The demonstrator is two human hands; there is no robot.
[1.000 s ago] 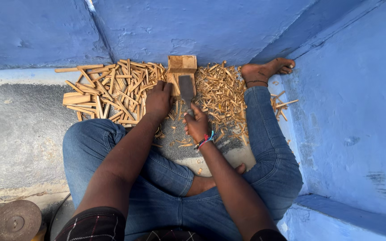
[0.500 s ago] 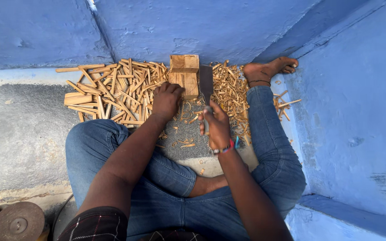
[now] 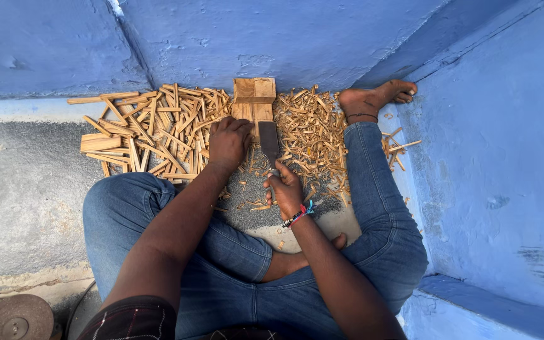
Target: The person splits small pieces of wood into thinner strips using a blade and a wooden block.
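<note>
Blue walls (image 3: pixel 284 38), tan wood sticks (image 3: pixel 146 126) at ten o'clock, blue jeans (image 3: pixel 379 208) (bracelet (image 3: pixel 300 214) red, blue, black), grey floor (image 3: pixel 20 182).

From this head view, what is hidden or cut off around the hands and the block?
- Piece under the left hand: hidden by the fingers.
- Blade handle: wrapped inside the right hand.
- Wooden block near end: covered by hand and blade.
- Round brown object, lower left: cut off by the frame edge.
- Single shavings: too small to separate.
</note>
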